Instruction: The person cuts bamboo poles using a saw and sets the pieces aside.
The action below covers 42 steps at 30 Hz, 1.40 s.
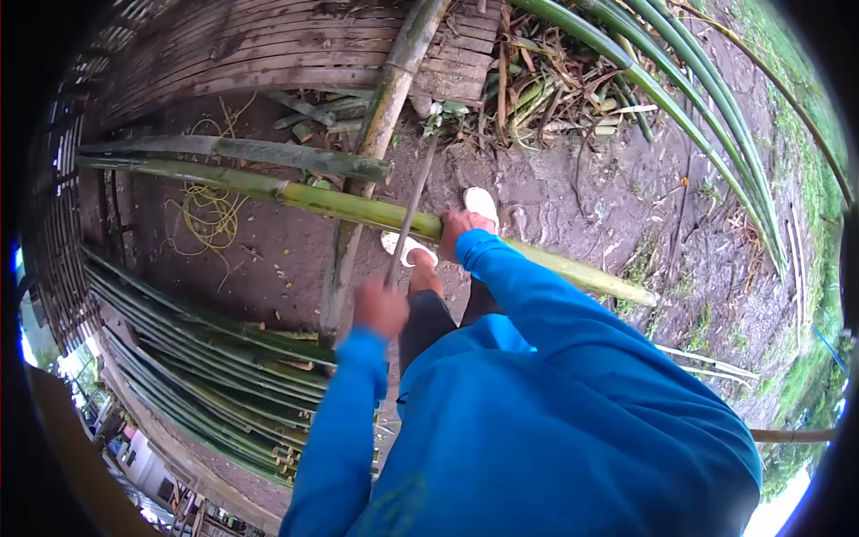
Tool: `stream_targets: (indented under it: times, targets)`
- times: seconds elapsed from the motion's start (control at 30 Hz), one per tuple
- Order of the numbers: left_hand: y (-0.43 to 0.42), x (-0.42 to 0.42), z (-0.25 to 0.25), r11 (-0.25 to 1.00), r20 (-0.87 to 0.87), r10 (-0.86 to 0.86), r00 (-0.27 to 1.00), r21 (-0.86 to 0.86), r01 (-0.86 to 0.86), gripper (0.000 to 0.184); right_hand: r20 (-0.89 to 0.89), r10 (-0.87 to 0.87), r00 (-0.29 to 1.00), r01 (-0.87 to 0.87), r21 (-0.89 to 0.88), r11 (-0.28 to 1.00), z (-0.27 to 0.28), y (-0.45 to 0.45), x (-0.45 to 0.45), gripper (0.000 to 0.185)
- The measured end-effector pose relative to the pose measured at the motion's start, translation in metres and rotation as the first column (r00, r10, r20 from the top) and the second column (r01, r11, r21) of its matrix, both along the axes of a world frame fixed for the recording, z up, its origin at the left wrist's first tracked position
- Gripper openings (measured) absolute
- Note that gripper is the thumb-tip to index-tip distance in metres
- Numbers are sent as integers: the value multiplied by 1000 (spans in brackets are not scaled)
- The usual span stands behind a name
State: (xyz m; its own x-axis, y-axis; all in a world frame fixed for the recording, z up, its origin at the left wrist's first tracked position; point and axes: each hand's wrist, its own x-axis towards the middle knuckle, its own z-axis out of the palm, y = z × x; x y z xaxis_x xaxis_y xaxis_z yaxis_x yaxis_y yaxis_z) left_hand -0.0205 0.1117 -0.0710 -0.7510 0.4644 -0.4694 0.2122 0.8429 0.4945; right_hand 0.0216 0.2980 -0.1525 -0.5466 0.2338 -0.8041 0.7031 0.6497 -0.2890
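My left hand (382, 309), blurred by motion, is closed around the handle end of a machete (414, 201). Its long, narrow, dark blade points away from me and passes over a green bamboo pole (349, 208). My right hand (458, 229) grips that pole from above, close to the blade's right side. The pole lies slantwise in front of my legs, its paler end to the right. A leaning bamboo post (394, 85) runs beneath it. Behind it lies a greyish-green bamboo length (259, 154).
Cut bamboo poles (215, 376) are stacked at lower left. A slatted bamboo platform (295, 45) stands at the far side, beside a heap of bamboo scraps (546, 98). Long green stalks (707, 98) arch at upper right. Yellow cord (210, 215) lies on muddy ground near my white shoes (480, 204).
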Motion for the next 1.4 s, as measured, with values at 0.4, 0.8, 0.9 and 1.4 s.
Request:
stream_targets:
  times: [0.4, 0.8, 0.9, 1.4]
  targets:
    - [5, 1, -32, 984, -19, 7, 1000, 179, -3, 15, -50, -51, 997, 55, 77, 995, 9, -14, 9, 33]
    - [-71, 43, 121, 999, 59, -11, 998, -47, 14, 8, -73, -7, 997, 11, 51, 999, -13, -6, 3, 32]
    - [-28, 14, 0, 999, -100, -31, 995, -25, 29, 14, -80, -23, 996, 28, 61, 998, -1, -8, 2, 38]
    - [18, -5, -56, 987, 52, 43, 998, 155, -51, 13, -215, 24, 976, 8, 149, 989, -22, -27, 17, 27]
